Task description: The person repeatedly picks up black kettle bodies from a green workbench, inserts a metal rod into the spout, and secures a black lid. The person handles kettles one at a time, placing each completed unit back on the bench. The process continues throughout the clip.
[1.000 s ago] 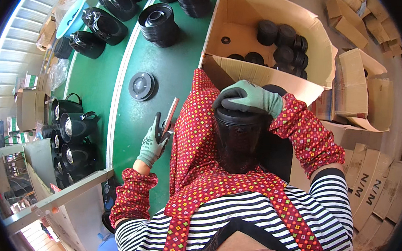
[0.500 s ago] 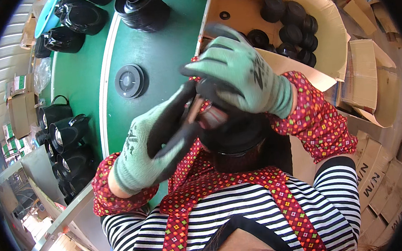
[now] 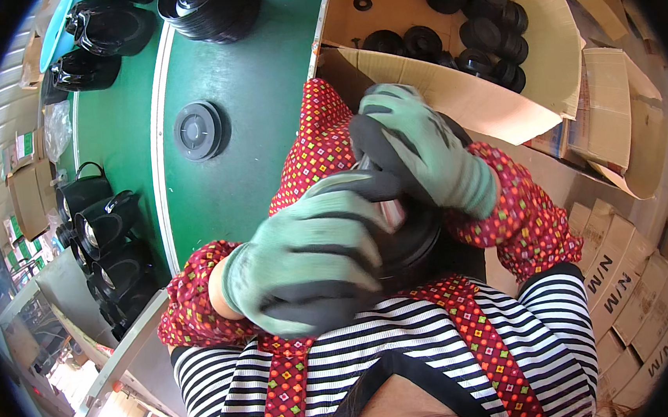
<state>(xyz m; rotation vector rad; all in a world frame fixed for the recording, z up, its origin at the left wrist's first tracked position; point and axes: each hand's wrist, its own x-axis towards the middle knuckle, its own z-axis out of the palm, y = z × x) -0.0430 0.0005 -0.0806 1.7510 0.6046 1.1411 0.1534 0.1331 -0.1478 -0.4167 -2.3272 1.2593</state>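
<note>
My left hand (image 3: 309, 246), in a green glove with black palm and fingertips, is closed, its back turned up. Against its fingers presses my right hand (image 3: 423, 143), gloved alike, with curled fingers. What they grip between them is mostly hidden; only a small shiny, pinkish striped patch shows. Just below the fingers is a black round part (image 3: 415, 245), close to my body and partly covered. From under my hands a flap of red patterned cloth (image 3: 316, 135) stretches away over the green table. Whether my fingers pinch that cloth, I cannot tell.
A grey-black disc (image 3: 199, 130) lies on the green table (image 3: 261, 81), below a stack of black round parts (image 3: 209, 14). Black glossy pots (image 3: 104, 226) line the left side. An open cardboard box (image 3: 389, 8) at the upper right contains several black round pieces.
My left hand has moved right and toward me, rolling from a thumb-apart grip to closed, back up. My right hand has come down and nearer. The red cloth flap now spreads farther out.
</note>
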